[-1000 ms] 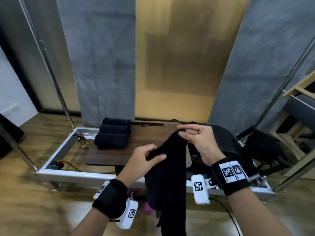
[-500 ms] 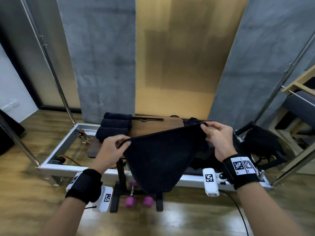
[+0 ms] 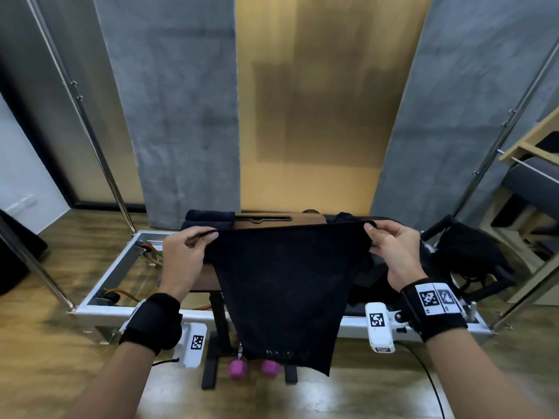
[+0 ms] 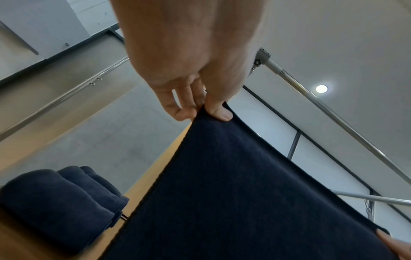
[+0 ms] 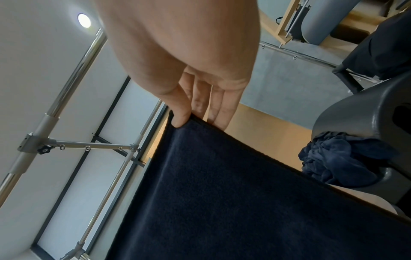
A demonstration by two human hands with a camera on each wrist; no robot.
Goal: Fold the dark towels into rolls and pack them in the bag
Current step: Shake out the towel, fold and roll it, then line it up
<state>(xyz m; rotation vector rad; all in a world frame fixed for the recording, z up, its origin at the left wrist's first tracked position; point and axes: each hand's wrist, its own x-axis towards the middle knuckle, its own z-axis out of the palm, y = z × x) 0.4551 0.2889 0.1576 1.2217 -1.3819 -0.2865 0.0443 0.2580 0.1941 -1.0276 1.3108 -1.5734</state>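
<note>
A dark navy towel (image 3: 284, 291) hangs spread flat in the air in front of me. My left hand (image 3: 193, 246) pinches its top left corner between thumb and fingers (image 4: 213, 109). My right hand (image 3: 384, 243) pinches the top right corner (image 5: 180, 119). The towel's top edge is taut between both hands. Rolled dark towels (image 3: 208, 219) lie stacked at the left end of the wooden table (image 3: 305, 219); the same rolled towels (image 4: 55, 207) show in the left wrist view. A crumpled dark towel (image 5: 340, 160) lies beside a dark grey round object (image 5: 364, 121). A black bag (image 3: 472, 255) sits at the right.
The table stands inside a silver metal frame (image 3: 121, 267) with slanted poles (image 3: 84, 110) on both sides. Pink dumbbells (image 3: 254, 368) lie on the wooden floor under the table. Wooden-framed equipment (image 3: 532, 164) stands at the far right.
One second ago the towel hung bunched between my close-together hands. My hands have since moved apart and stretched it into a flat sheet, and the spread is now wider than half a second ago.
</note>
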